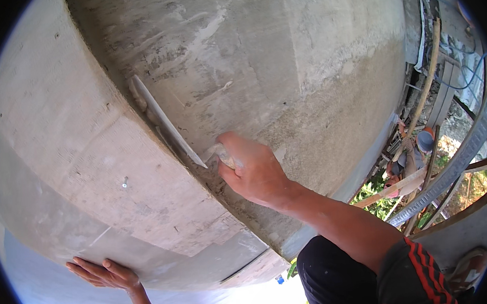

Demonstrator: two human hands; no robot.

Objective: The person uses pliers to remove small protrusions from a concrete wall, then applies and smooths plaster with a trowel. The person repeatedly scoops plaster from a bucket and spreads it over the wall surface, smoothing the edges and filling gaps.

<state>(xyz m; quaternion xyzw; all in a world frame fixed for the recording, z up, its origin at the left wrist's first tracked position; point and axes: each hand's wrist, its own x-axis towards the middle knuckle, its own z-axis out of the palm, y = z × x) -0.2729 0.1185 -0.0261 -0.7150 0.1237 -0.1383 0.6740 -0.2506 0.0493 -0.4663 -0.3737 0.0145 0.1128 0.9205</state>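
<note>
My right hand grips the handle of a trowel, fingers wrapped round it. The long flat blade stands edge-on at the corner where the rough grey plastered wall meets a projecting cement ledge. Some wet mortar shows along the blade's far side. My left hand lies flat with fingers stretched against the smooth grey surface at the lower left, holding nothing. A small screw or nail sticks out of the ledge between the two hands.
Down at the right are wooden poles, planks, a curved grey ribbed strip and a blue cable. Another person in a cap is below there. My bent knee is close to the wall.
</note>
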